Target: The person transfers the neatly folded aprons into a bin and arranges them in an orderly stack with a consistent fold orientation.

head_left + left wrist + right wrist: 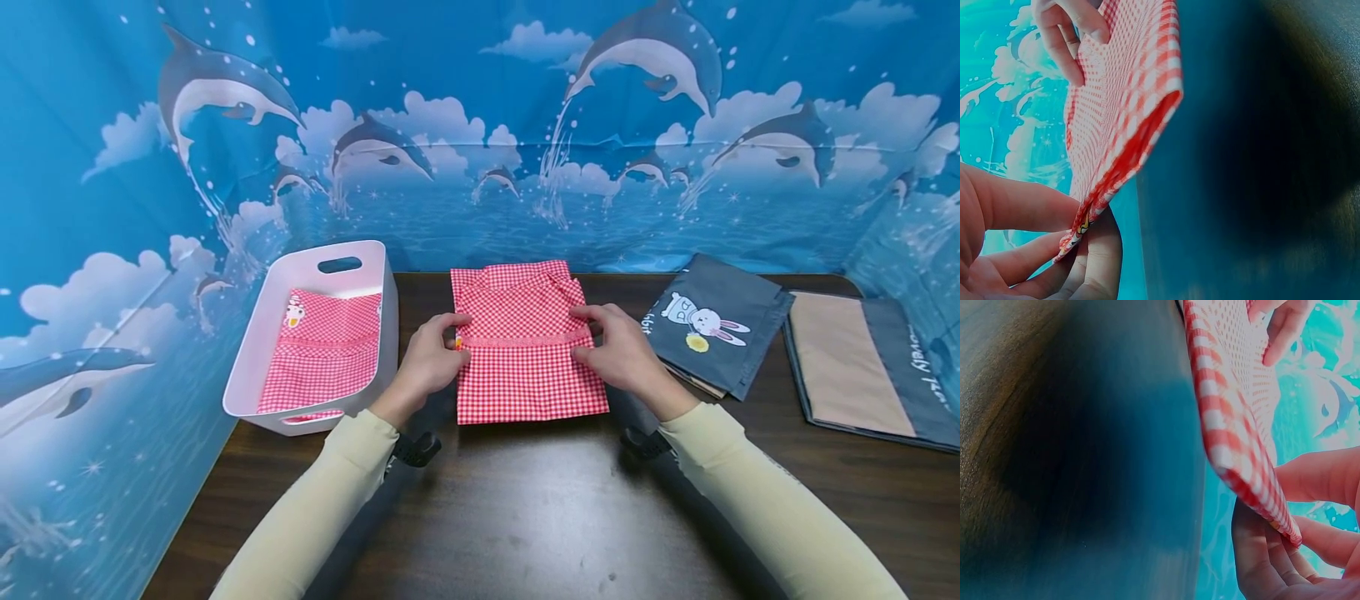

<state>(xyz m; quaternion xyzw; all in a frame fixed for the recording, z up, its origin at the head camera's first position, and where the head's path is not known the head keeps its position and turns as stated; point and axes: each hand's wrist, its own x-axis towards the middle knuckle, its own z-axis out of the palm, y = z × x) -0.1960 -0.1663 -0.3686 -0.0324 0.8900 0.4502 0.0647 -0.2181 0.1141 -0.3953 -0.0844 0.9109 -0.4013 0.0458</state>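
Note:
A folded red-and-white gingham cloth point(531, 383) is held in front of me, with a trim band running across its middle. My left hand point(431, 354) pinches its left edge, thumb on the near face and fingers behind, as the left wrist view shows. On the opposite edge, my right hand point(618, 350) grips it the same way. Both wrist views show the folded cloth point(1141, 94) tilted, its layers parting slightly at the lower fold on the left side. A small patch of yellow print peeks out by the left fingers.
To the left stands a white plastic basket point(390, 333) with another red gingham cloth point(322, 350) inside. At right, a folded dark cloth with a rabbit print point(720, 308) lies beside a beige-and-dark folded cloth point(851, 358). A dolphin-print curtain point(465, 208) borders the brown table point(525, 517).

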